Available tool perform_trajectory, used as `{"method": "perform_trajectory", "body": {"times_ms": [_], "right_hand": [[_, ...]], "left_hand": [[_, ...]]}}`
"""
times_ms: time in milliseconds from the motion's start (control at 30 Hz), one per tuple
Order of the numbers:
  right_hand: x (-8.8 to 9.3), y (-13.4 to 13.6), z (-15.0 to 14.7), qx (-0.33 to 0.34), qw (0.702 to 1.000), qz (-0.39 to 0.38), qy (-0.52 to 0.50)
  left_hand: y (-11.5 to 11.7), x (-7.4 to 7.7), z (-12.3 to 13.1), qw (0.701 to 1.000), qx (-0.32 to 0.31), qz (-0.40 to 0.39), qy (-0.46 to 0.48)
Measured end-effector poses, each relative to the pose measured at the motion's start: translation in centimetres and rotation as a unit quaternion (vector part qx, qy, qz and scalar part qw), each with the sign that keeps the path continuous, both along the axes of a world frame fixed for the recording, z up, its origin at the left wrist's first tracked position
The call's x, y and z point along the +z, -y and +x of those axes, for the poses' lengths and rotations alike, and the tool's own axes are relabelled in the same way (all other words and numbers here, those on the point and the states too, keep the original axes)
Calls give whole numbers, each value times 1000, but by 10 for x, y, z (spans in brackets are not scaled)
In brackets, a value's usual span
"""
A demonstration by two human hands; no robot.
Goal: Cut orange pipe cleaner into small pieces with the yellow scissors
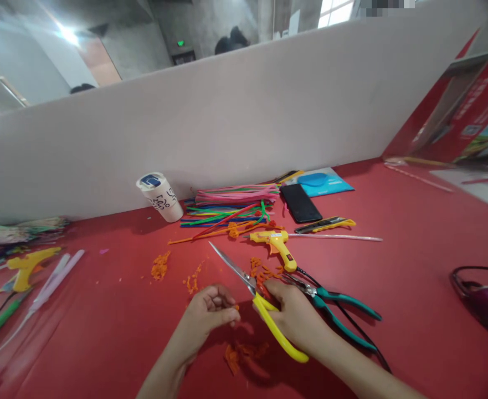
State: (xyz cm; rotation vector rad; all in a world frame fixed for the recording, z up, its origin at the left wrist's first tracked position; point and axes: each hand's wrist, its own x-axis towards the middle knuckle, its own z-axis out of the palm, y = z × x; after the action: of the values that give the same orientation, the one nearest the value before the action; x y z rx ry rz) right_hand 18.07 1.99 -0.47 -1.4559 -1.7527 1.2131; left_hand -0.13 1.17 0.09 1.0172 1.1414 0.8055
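Observation:
My right hand (pixel 296 313) is closed around a pair of yellow-handled scissors (pixel 275 330), whose blades point up and to the left. Just left of them, my left hand (pixel 210 313) pinches a small orange piece (pixel 237 307), mostly hidden by the fingertips. Orange pipe cleaner cuttings (pixel 244 354) lie below, between the hands. Beyond the left hand are a loose scatter of orange bits (pixel 192 281) and a denser orange pile (pixel 160 266). More short orange pieces (pixel 264 271) lie by the scissor blades, partly covered by my right hand.
Green-handled pliers (pixel 339 305) and a yellow glue gun (pixel 275 238) with its cord lie near my right hand. Behind are pipe cleaner bundles (pixel 235 199), a phone (pixel 299 202), a utility knife (pixel 327 224) and a white cup (pixel 160 197). Another yellow glue gun (pixel 30 266) lies left.

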Motion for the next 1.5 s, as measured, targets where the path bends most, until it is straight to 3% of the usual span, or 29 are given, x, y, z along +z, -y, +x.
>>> {"method": "perform_trajectory", "body": {"times_ms": [200,333,567,900,1067,1167,1233,1333,1500], "right_hand": [[8,6,-7,47,992,-63,-102],[7,8,-9,43,988,-89,-122],[0,8,-8,37,993,-58,-99],[0,8,-11,-4,996,-5,-87],[1,7,-14,-29,997,5,-71],[1,7,-13,-22,998,7,-60],[1,7,-10,-17,999,27,-35],[2,5,-2,-1,997,65,47],[1,3,5,58,957,128,252]], "left_hand": [[6,-12,14,993,2,-41,111],[10,-22,20,991,5,-31,131],[10,-18,23,992,0,-3,129],[10,-9,25,997,-28,74,19],[11,-9,26,976,11,175,-126],[11,-8,27,972,21,187,-144],[9,-8,26,981,36,154,-109],[4,-11,20,990,120,72,9],[-5,-16,8,951,243,27,188]]}}
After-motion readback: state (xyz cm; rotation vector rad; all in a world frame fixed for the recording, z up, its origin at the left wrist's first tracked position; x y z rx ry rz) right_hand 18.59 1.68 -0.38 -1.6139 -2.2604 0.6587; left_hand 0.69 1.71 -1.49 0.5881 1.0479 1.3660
